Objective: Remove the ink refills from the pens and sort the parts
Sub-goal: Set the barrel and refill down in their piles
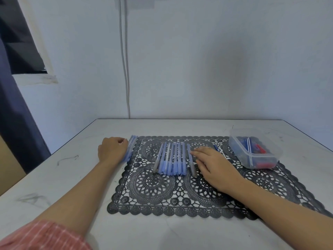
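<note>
Left hand (112, 150) sits left of centre, fingers curled, knuckles up, pressed against a bundle of blue pens (131, 147) lying along the left edge of the black lace mat (153, 188). Cannot tell if it actually grips the bundle or just rests against it.

Right hand (214, 165) is flat on the mat, centre-right, fingers loosely spread and holding nothing. Its fingertips touch a single pen with a grey cap (191, 162).

Just left of that pen, a row of pens (171, 159) lies side by side in mid-frame, mostly blue caps toward the bottom of the frame, with one grey cap at the row's left end.

Clear plastic tub (239, 154) is at the mat's right side, well apart from both hands, with blue and red pieces inside, too blurred to identify.

Mat lies on a white worktop (54, 177). Pink striped sleeve (45, 235) shows in the lower left corner.
</note>
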`<act>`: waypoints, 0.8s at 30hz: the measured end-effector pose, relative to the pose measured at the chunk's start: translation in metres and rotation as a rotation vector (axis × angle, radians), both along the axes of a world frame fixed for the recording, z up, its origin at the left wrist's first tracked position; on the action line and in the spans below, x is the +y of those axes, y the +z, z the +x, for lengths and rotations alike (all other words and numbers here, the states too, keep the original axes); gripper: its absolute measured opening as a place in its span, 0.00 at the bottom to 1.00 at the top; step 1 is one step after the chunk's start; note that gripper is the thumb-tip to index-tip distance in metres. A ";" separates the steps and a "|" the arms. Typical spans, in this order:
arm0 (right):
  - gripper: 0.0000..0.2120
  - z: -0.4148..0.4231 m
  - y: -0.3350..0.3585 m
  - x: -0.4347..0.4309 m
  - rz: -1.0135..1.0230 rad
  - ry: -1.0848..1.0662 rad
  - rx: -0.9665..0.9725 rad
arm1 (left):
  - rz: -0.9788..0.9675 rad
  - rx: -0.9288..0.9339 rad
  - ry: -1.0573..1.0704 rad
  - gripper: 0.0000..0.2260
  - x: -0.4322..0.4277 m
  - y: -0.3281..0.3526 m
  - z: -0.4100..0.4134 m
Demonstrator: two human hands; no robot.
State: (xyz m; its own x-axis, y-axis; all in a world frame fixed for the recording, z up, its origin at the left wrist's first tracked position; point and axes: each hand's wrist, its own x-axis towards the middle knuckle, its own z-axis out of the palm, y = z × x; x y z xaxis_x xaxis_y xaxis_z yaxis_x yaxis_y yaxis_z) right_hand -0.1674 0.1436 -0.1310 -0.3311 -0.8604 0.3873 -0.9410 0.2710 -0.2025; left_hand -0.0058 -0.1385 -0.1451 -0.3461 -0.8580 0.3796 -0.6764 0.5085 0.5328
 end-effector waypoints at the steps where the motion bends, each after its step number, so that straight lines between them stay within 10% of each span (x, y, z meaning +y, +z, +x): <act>1: 0.20 0.000 -0.001 0.000 0.001 0.018 0.003 | -0.014 0.000 -0.017 0.15 0.000 -0.001 -0.001; 24: 0.17 -0.008 0.012 0.004 -0.089 0.366 0.430 | -0.305 0.016 -0.202 0.12 0.042 0.020 -0.019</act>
